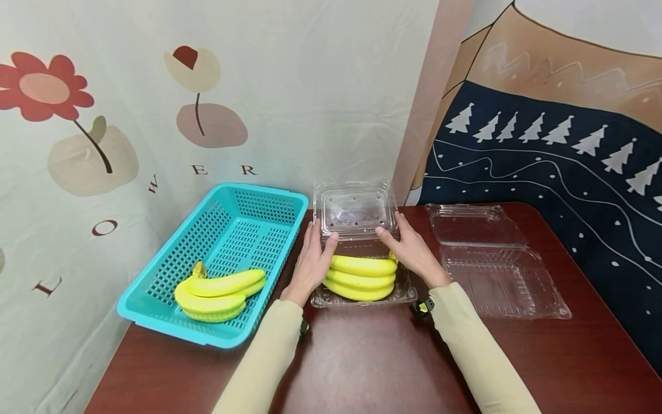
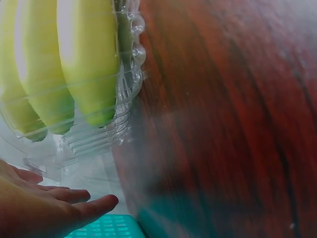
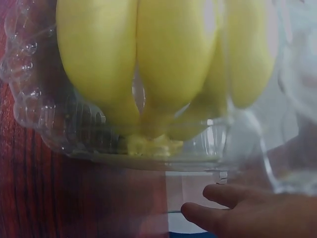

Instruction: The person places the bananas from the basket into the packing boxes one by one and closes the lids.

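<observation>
A clear plastic clamshell box holds a bunch of yellow bananas (image 1: 359, 279) in its base (image 1: 331, 300). Its see-through lid (image 1: 355, 208) stands raised at the back, hinged behind the fruit. My left hand (image 1: 312, 261) is at the lid's left side, fingers extended and thumb near its lower corner. On the opposite side, my right hand (image 1: 414, 248) has its fingers along the lid's right edge and its thumb at the front. Both wrist views show straight fingers beside the box, with the bananas (image 2: 89, 59) lying side by side and their stem end (image 3: 153, 146) toward the right hand.
To the left, a turquoise plastic basket (image 1: 155, 276) contains another bunch of bananas (image 1: 217, 293). A second clear clamshell box (image 1: 501, 282) lies opened on the right of the brown table (image 1: 362, 368). A printed curtain (image 1: 320, 86) hangs right behind the table.
</observation>
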Demonstrator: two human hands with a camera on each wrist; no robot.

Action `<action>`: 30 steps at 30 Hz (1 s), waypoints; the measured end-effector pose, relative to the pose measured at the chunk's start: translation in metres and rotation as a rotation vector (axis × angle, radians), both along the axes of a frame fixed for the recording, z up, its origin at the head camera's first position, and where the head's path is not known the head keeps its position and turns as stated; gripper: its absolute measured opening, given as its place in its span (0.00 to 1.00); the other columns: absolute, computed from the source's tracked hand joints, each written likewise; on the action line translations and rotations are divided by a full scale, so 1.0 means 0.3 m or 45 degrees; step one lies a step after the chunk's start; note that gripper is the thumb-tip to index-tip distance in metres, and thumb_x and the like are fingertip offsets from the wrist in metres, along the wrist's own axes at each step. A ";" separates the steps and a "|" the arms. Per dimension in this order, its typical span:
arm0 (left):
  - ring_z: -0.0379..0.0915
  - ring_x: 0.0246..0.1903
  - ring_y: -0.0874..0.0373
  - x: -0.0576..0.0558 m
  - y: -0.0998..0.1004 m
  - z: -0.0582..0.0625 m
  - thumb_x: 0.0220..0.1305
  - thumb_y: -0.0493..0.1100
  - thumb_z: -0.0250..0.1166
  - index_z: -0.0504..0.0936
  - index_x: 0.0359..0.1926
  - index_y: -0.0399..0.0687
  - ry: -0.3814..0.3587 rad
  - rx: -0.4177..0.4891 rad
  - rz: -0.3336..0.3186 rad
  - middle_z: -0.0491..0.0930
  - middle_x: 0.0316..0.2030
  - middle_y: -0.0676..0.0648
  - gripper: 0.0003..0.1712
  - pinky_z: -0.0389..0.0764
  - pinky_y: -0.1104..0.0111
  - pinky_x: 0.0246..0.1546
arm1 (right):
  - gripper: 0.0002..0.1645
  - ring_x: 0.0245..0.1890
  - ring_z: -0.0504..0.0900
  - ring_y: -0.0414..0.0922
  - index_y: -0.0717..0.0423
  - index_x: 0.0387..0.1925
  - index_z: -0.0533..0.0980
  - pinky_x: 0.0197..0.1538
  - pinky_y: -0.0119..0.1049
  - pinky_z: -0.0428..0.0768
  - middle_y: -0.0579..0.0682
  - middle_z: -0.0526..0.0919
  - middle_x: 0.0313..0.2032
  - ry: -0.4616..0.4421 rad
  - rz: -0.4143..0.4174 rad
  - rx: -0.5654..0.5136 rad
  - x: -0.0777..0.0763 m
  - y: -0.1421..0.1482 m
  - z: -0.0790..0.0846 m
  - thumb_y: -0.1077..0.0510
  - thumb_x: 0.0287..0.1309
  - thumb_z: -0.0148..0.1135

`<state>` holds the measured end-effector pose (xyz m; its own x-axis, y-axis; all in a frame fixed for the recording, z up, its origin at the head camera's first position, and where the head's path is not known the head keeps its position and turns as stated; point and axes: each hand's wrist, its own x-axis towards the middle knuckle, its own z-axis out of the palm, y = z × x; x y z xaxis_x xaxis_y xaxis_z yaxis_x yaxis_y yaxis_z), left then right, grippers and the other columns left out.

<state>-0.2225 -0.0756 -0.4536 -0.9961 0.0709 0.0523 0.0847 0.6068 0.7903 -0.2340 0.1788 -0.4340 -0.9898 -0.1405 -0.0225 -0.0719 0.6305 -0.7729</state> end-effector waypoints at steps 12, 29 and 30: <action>0.42 0.80 0.41 0.007 0.008 0.020 0.75 0.76 0.39 0.42 0.84 0.54 0.005 0.033 0.009 0.39 0.83 0.44 0.51 0.52 0.38 0.74 | 0.54 0.75 0.63 0.61 0.55 0.83 0.45 0.74 0.61 0.62 0.62 0.57 0.78 0.068 -0.029 -0.088 0.007 0.007 0.012 0.31 0.72 0.53; 0.38 0.81 0.48 0.028 0.016 0.076 0.77 0.72 0.42 0.41 0.85 0.54 0.100 0.113 0.004 0.40 0.83 0.47 0.48 0.47 0.48 0.78 | 0.57 0.80 0.50 0.56 0.55 0.84 0.39 0.77 0.59 0.54 0.58 0.47 0.82 0.099 -0.071 -0.160 0.050 0.029 0.064 0.31 0.73 0.52; 0.38 0.81 0.48 0.029 0.017 0.080 0.77 0.72 0.42 0.41 0.84 0.54 0.108 0.117 0.002 0.41 0.83 0.47 0.48 0.47 0.48 0.78 | 0.56 0.80 0.50 0.55 0.55 0.84 0.39 0.77 0.58 0.54 0.58 0.47 0.82 0.107 -0.072 -0.165 0.053 0.031 0.067 0.32 0.73 0.52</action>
